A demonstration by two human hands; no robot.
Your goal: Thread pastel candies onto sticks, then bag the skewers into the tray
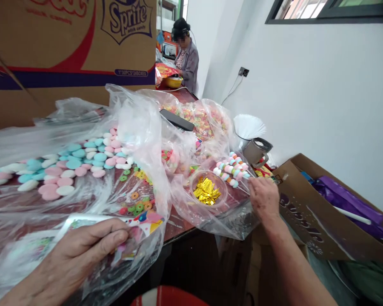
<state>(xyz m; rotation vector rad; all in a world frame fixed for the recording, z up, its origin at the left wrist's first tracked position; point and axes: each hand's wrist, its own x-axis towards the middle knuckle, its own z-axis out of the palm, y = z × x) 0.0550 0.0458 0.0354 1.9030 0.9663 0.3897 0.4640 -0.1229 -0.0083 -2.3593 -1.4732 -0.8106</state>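
Observation:
My left hand (73,255) lies low at the near left, fingers pinched on a printed clear wrapper (140,223) with a colourful pattern. My right hand (264,196) reaches to the right side of the table, fingers curled at the stick ends of several candy skewers (231,170) of pink, blue and white pieces. Whether it grips a stick is hard to see. Beside it a clear round tub of gold twist ties (207,190) sits inside a plastic bag.
Pastel round candies (73,163) and small ring candies (137,206) lie on plastic sheeting. A big Sprite carton (67,51) stands behind. Bags of mixed candy (204,123), a grey mug (257,151), an open box with purple packets (338,204), a person working far back (187,57).

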